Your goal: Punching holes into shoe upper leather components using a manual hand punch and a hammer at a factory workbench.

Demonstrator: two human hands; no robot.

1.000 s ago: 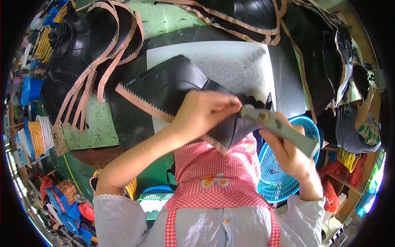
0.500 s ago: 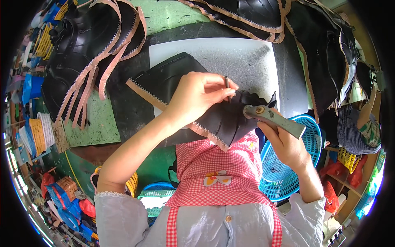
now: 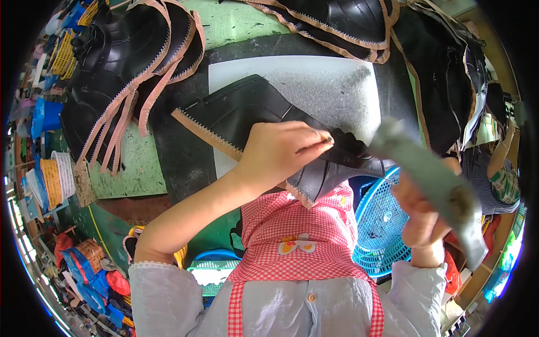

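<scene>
My left hand (image 3: 283, 150) is closed in a pinch over a black leather boot upper (image 3: 244, 109). Between its fingers is a thin dark rod like a punch (image 3: 307, 148), mostly hidden by the hand. The upper lies partly on a white board (image 3: 303, 73), one corner hanging over the near edge; zigzag stitching runs along its tan border, and its right end is scalloped. My right hand (image 3: 421, 216) grips a hammer (image 3: 435, 174), raised to the right of the upper and smeared by motion.
Black leather pieces with tan edges lie stacked at the left (image 3: 126, 67), far side (image 3: 359, 25) and right (image 3: 435, 73). A dark mat (image 3: 179, 160) lies under the board. A blue basket (image 3: 370, 247) stands below the table's right front. Another person (image 3: 488, 182) is at the far right.
The hammer has swung up and right, away from the leather. My left hand has lowered and turned, and the upright rod is now tilted. The upper's right end has shifted.
</scene>
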